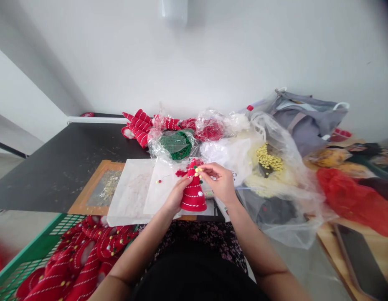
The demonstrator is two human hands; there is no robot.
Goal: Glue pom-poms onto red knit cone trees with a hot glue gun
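A red felt cone (194, 201) with white twisted stripes stands upright in my left hand (177, 194), whose fingers close around its left side. Small pompoms dot the cone, among them a white pompom (200, 193) low on its right. My right hand (219, 179) pinches at the cone's upper right side, where a yellow pompom (196, 170) shows at the fingertips. Behind the cone lie loose red pompoms (180, 172) on white paper (158, 190).
A green basket (27, 259) at lower left holds several decorated red cones. Bags of green pompoms (176, 145), red pompoms (211, 129) and yellow pompoms (269, 159) lie behind and right. A wooden-framed tray (84, 200) sits left; a phone (363, 259) rests lower right.
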